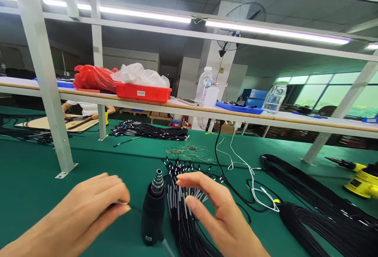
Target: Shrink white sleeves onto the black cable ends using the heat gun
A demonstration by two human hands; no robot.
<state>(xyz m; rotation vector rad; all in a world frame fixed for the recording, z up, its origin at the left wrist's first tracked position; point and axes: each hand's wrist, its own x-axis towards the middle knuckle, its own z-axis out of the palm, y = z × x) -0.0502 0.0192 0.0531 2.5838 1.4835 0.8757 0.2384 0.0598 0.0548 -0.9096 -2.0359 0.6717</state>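
Observation:
My left hand (85,209) hovers low over the green table (35,178), its fingers pinched on a thin wire end with a white tip. A black heat gun (154,209) lies just right of it, metal nozzle pointing away from me. My right hand (212,209) is open, fingers spread, and reaches over a bundle of black cables (180,209) with grey and white tips that fan out beside the heat gun.
More black cable bundles lie at the back (150,131) and at the right (319,206). A white cord (251,174) crosses the table. A yellow tool (362,180) sits far right. The shelf holds a red bin (143,91) and bottles (205,84). Another person's arms (85,109) work at far left.

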